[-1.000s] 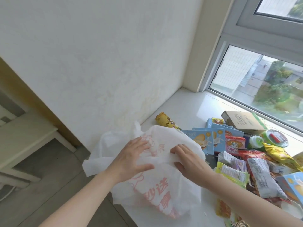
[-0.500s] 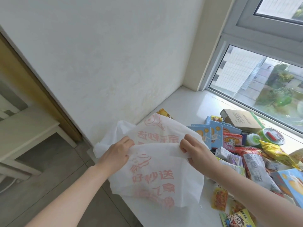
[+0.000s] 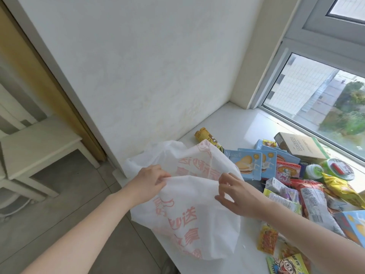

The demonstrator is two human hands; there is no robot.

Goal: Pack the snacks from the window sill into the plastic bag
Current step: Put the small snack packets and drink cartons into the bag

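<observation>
1. White plastic bag (image 3: 189,204) with pinkish-red print sits at the near-left end of the window sill (image 3: 237,123). Its lower part drapes over the sill's front edge, above the grey floor tiles (image 3: 59,194).
2. Left grip (image 3: 149,181) is closed on the bag, with fingers and thumb pinching the left end of the front layer's rim.
3. Right grip (image 3: 237,194) pinches the same rim at its right end, fingers curled over the top and thumb lower down.
4. The bag's back layer stands up behind that rim with its print showing reversed, so the mouth is parted a bit. I can't see inside it from up here.
5. The snacks are piled on the sill to the right of the bag:
   - a yellow tube packet (image 3: 207,137) sits just behind the bag, near the wall (image 3: 148,66)
   - blue biscuit boxes (image 3: 246,165) are right beside the bag, partly hidden by it
   - a pink box (image 3: 288,171) and a green-lidded tub (image 3: 314,172) are further right
   - a cardboard box (image 3: 300,147) lies close to the window (image 3: 325,95)
   - a red packet (image 3: 316,200) and a yellow crinkly bag (image 3: 341,188) are past my right wrist
   - an orange sachet (image 3: 266,238) lies under my right forearm
6. White stool (image 3: 35,143) stands off to the left on the floor.
</observation>
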